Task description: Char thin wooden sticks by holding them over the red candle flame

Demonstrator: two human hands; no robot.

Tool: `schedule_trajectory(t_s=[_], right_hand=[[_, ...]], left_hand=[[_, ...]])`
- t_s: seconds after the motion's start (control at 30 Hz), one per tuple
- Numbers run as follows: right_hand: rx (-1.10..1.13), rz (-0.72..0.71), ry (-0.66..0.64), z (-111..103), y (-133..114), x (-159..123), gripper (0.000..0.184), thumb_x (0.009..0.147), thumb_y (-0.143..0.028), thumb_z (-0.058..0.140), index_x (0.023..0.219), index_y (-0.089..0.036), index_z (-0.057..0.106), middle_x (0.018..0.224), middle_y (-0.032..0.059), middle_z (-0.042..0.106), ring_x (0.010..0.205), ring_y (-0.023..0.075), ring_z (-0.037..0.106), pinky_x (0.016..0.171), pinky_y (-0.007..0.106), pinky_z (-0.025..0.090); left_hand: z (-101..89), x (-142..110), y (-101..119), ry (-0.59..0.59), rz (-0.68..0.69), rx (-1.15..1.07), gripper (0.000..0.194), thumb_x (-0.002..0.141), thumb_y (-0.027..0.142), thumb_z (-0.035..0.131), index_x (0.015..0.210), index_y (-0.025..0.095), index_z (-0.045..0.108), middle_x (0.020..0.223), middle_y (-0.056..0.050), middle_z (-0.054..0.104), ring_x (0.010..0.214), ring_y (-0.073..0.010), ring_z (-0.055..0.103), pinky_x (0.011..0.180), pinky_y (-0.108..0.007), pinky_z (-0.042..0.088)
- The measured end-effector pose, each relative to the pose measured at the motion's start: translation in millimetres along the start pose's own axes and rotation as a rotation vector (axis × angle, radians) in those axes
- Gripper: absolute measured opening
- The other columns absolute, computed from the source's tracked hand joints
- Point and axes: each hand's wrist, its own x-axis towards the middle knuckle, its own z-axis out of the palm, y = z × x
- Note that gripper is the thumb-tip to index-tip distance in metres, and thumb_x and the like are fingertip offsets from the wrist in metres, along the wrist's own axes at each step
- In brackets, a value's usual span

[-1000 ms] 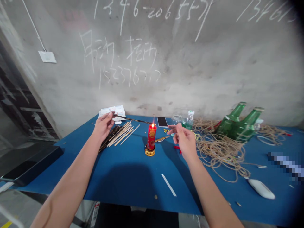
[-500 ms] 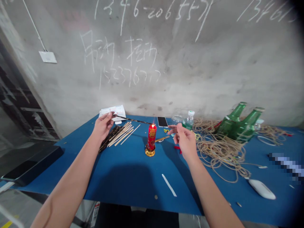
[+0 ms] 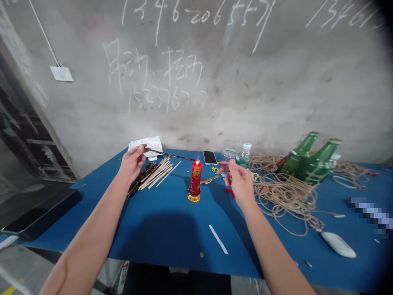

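My left hand (image 3: 134, 160) pinches one end of a thin, dark, scorched-looking stick (image 3: 175, 155). The stick slants slightly down to the right, and its far end is at the flame of a lit red candle (image 3: 195, 177) in a gold base. To the candle's right hovers my right hand (image 3: 238, 177), fingers loosely spread with nothing visible in them. Below my left hand lie a bundle of darkened sticks (image 3: 139, 180) and several pale wooden sticks (image 3: 159, 174).
Behind the candle lies a phone (image 3: 210, 157). On the right are a plastic bottle (image 3: 246, 153), green glass bottles (image 3: 319, 162), tangled twine (image 3: 282, 200) and a white oval object (image 3: 338, 244). A white strip (image 3: 218, 239) lies in front. A black case (image 3: 43, 213) sits at the table's left edge.
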Motion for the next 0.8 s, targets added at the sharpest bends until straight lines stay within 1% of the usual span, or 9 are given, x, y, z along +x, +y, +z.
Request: schedule_trajectory(t_s=[0.1, 0.3, 0.4, 0.47, 0.6, 0.7, 0.8], right_hand=[[0.003, -0.009, 0.002, 0.2, -0.3, 0.0, 0.053, 0.093, -0.066, 0.063, 0.078, -0.018, 0.079, 0.097, 0.0117, 0.08, 0.043, 0.0067, 0.047, 0.041, 0.027, 0.036], [0.002, -0.003, -0.001, 0.2, -1.3, -0.9, 0.053, 0.094, -0.065, 0.063, 0.074, -0.018, 0.077, 0.099, 0.0123, 0.08, 0.043, 0.0061, 0.047, 0.04, 0.026, 0.034], [0.002, -0.001, -0.002, 0.4, -1.7, -1.1, 0.055, 0.093, -0.066, 0.063, 0.074, -0.017, 0.077, 0.101, 0.0127, 0.08, 0.044, 0.0064, 0.047, 0.04, 0.026, 0.034], [0.005, -0.001, 0.0, 0.6, -2.2, -1.0, 0.055, 0.092, -0.068, 0.063, 0.074, -0.017, 0.077, 0.101, 0.0129, 0.08, 0.044, 0.0066, 0.047, 0.04, 0.027, 0.035], [0.012, 0.003, 0.003, 1.1, -3.4, -0.8, 0.056, 0.092, -0.069, 0.064, 0.077, -0.017, 0.078, 0.1, 0.013, 0.08, 0.044, 0.007, 0.047, 0.04, 0.027, 0.034], [0.012, 0.008, 0.017, 1.4, -3.4, -1.0, 0.056, 0.092, -0.068, 0.064, 0.074, -0.017, 0.077, 0.1, 0.0129, 0.08, 0.043, 0.0066, 0.047, 0.04, 0.027, 0.034], [0.008, 0.0, 0.027, 1.4, -2.3, -0.8, 0.056, 0.092, -0.069, 0.063, 0.074, -0.017, 0.077, 0.101, 0.013, 0.08, 0.044, 0.0067, 0.047, 0.04, 0.027, 0.034]], left_hand=[[-0.2, 0.2, -0.2, 0.004, 0.004, -0.003, 0.044, 0.065, 0.039, 0.097, 0.094, 0.01, 0.079, 0.084, -0.009, 0.074, 0.047, -0.0019, 0.05, 0.037, -0.013, 0.029], [1.2, -0.7, 2.8, 0.049, -0.012, 0.003, 0.039, 0.068, 0.036, 0.095, 0.092, 0.011, 0.079, 0.084, -0.009, 0.074, 0.047, -0.0019, 0.05, 0.036, -0.013, 0.028], [3.0, -1.0, 3.6, 0.056, -0.025, -0.012, 0.038, 0.068, 0.035, 0.095, 0.091, 0.01, 0.078, 0.084, -0.01, 0.075, 0.046, -0.0016, 0.05, 0.036, -0.011, 0.03], [5.1, -1.5, 3.7, 0.063, -0.065, -0.023, 0.033, 0.07, 0.031, 0.094, 0.089, 0.009, 0.078, 0.086, -0.011, 0.076, 0.047, -0.0013, 0.051, 0.037, -0.01, 0.033], [8.5, -2.2, 2.6, 0.099, -0.194, -0.026, 0.019, 0.078, 0.02, 0.088, 0.088, 0.01, 0.076, 0.083, -0.01, 0.076, 0.047, -0.0022, 0.053, 0.038, -0.009, 0.038], [9.5, -1.3, 1.0, 0.129, -0.268, -0.05, 0.013, 0.083, 0.018, 0.084, 0.088, 0.011, 0.075, 0.083, -0.01, 0.076, 0.047, -0.003, 0.054, 0.037, -0.009, 0.039], [11.4, -1.0, 0.4, 0.138, -0.308, -0.067, 0.009, 0.086, 0.017, 0.081, 0.087, 0.013, 0.073, 0.085, -0.011, 0.076, 0.045, -0.0032, 0.054, 0.034, -0.009, 0.038]])
